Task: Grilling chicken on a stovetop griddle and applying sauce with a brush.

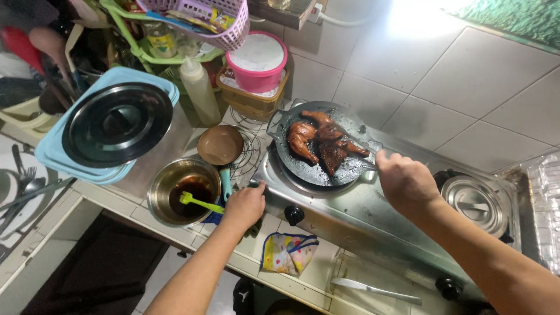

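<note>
- The stove (373, 213) is serving as the landmark here; it is sitting on the tiled table (146, 219), and its right end is running under the right forearm and out of clear view.
- The pan (318, 166) is resting on the stove's left burner, holding dark browned chicken (321, 140); the burner beneath is being hidden by the pan.
- The right hand (405, 181) is reaching to the pan's right rim; its fingers are curling closed there, apparently on a handle, but the exact thing being pinched is too small to make out.
- The left hand (245, 204) is sitting at the stove's front left corner, fingers bent down and mostly closed; the stove's left knob is being covered by it, so whether it is gripping the knob cannot be told.
- A second knob (293, 214) is showing just right of that hand.
- A lid (473, 204) is covering a pot on the stove's right burner.
- Left of the stove, a steel bowl (184, 189) is holding dark sauce and a green brush (201, 202); a small brown dish (220, 144) is lying just behind it.
- A cloth (289, 252) is lying in front of the stove.
- Far left of the stove, cutlery is being cut off by the frame edge.
</note>
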